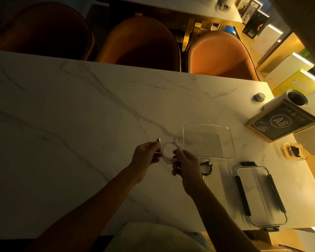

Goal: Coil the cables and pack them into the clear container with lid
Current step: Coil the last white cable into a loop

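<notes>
The left hand (146, 154) pinches the plug end of a white cable (166, 151), its fingers curled round it, while the right hand (185, 163) grips the far side of the same loop above the worktop (71, 115). The step in hand looks like coiling: to do it well, the loops should stay even and small enough for the box, the left hand feeding slack while the right gathers each turn, and the loose end should be tucked so that the coil does not spring open. The clear box (208, 140) stands open just right of the hands. A black cable (206, 168) lies near the right wrist, the lid (260, 195) further right. The worktop is pale marble; orange chairs (220, 55) stand along its far side, and the room is dim and warm-lit.
</notes>
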